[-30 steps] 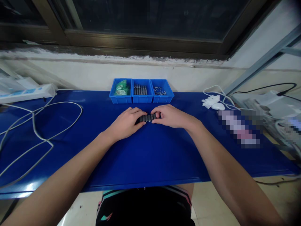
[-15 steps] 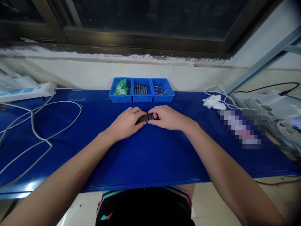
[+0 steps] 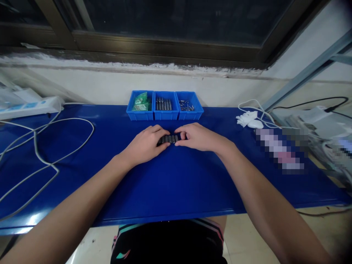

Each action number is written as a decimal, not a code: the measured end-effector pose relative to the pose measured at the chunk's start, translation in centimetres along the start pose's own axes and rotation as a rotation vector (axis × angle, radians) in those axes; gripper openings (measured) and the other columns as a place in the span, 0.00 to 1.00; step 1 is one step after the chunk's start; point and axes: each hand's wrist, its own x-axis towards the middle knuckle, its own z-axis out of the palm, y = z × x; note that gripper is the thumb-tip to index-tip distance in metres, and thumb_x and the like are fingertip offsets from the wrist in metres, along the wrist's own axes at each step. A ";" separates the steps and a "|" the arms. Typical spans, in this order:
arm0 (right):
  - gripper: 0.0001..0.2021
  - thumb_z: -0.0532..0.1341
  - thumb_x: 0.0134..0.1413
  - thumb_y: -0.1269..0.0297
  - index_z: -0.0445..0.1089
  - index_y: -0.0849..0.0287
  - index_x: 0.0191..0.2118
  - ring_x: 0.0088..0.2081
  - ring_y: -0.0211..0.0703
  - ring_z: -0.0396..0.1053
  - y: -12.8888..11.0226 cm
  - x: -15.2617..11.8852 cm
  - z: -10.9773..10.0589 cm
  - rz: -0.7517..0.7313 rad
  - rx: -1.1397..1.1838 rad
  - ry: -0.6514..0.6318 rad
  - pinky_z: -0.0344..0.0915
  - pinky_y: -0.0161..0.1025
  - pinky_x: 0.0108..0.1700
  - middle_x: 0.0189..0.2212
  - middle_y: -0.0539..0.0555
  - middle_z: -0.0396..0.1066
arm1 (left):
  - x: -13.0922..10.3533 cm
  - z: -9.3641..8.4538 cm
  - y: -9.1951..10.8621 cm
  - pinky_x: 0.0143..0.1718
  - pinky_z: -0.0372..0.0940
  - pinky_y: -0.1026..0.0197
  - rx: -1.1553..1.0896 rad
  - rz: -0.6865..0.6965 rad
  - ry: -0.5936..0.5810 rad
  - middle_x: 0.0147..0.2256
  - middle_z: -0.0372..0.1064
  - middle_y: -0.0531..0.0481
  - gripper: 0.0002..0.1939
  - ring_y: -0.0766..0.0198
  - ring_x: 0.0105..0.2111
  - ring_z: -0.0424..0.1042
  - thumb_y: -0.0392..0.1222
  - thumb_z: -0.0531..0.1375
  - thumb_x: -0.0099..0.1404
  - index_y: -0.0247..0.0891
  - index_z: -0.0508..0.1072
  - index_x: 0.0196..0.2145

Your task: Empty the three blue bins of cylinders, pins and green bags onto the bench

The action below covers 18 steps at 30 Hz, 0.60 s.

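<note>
Head camera, and we're right over the table (image 3: 170,183), where a short row of dark pieces (image 3: 169,139) sits near the middle, just on the near side of 3 blue bins. The left hand (image 3: 145,145) has the left end, thumb on the near side and fingers on the far side, pinching it by the look of things. Over on the right, the right hand (image 3: 199,137) has its thumb and index finger parted astride the other end; whether they press on it, I cannot tell. As for progress, the pieces are lined up side by side, so the row looks formed, but with both hands around it the handling seems unfinished. Stock is there too: the middle bin (image 3: 166,116) holds more dark pieces, the left bin (image 3: 140,116) has green packets (image 3: 141,102), and the right bin (image 3: 190,116) carries small metal parts (image 3: 187,107). How much of that is left to use, the view doesn't settle. Now the hard bits! The left fingers cover that end of the row, so no firm count, and joined or merely touching is anyone's guess. The right hand's curled fingers are partly tucked away behind its thumb. The packets' contents are unreadable, and far to the right a pixelated patch (image 3: 279,150) masks whatever lies there.
</note>
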 end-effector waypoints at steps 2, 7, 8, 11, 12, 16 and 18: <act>0.17 0.65 0.60 0.50 0.78 0.53 0.48 0.35 0.45 0.71 0.2 -0.1 -0.2 0.009 -0.014 -0.003 0.61 0.43 0.38 0.35 0.52 0.77 | 0.0 0.0 0.0 0.53 0.70 0.45 0.000 0.001 0.001 0.50 0.72 0.41 0.18 0.48 0.50 0.73 0.49 0.58 0.75 0.38 0.74 0.57; 0.18 0.67 0.57 0.47 0.79 0.50 0.49 0.40 0.47 0.71 0.1 -0.3 -0.7 0.009 -0.032 -0.023 0.64 0.44 0.40 0.40 0.53 0.76 | -0.1 0.0 0.1 0.53 0.70 0.45 -0.015 -0.008 -0.004 0.50 0.71 0.41 0.18 0.48 0.50 0.73 0.49 0.58 0.75 0.38 0.74 0.57; 0.19 0.67 0.57 0.47 0.78 0.50 0.50 0.42 0.48 0.71 0.0 -0.4 -0.8 0.015 -0.029 -0.031 0.65 0.45 0.41 0.41 0.53 0.76 | -0.1 0.0 0.0 0.53 0.70 0.45 -0.019 -0.007 -0.005 0.50 0.71 0.41 0.18 0.48 0.50 0.73 0.49 0.58 0.75 0.38 0.74 0.57; 0.19 0.66 0.58 0.48 0.78 0.51 0.52 0.42 0.48 0.71 -0.1 -0.7 -1.0 0.034 -0.017 -0.042 0.65 0.45 0.42 0.42 0.54 0.76 | -0.1 0.1 -0.1 0.54 0.70 0.45 -0.019 -0.001 -0.007 0.50 0.71 0.41 0.18 0.48 0.50 0.73 0.49 0.59 0.75 0.39 0.74 0.57; 0.19 0.66 0.59 0.49 0.78 0.51 0.51 0.42 0.48 0.71 -0.1 -0.7 -1.0 0.037 -0.015 -0.044 0.65 0.45 0.41 0.41 0.54 0.76 | -0.1 0.1 -0.1 0.54 0.70 0.45 -0.018 -0.001 -0.006 0.50 0.71 0.41 0.18 0.49 0.50 0.73 0.49 0.59 0.75 0.39 0.74 0.57; 0.18 0.66 0.59 0.50 0.78 0.51 0.50 0.41 0.47 0.71 0.1 -0.6 -0.8 0.026 -0.015 -0.030 0.65 0.44 0.40 0.40 0.54 0.75 | -0.1 0.1 -0.1 0.54 0.69 0.45 -0.022 -0.002 -0.007 0.50 0.71 0.41 0.18 0.49 0.50 0.72 0.49 0.59 0.75 0.38 0.74 0.57; 0.18 0.66 0.59 0.49 0.77 0.51 0.50 0.40 0.47 0.71 0.3 -0.5 -0.6 0.014 -0.025 -0.021 0.65 0.43 0.39 0.40 0.54 0.75 | -0.1 0.1 -0.1 0.54 0.69 0.45 -0.024 -0.001 -0.012 0.50 0.71 0.41 0.18 0.48 0.50 0.72 0.49 0.59 0.75 0.38 0.74 0.57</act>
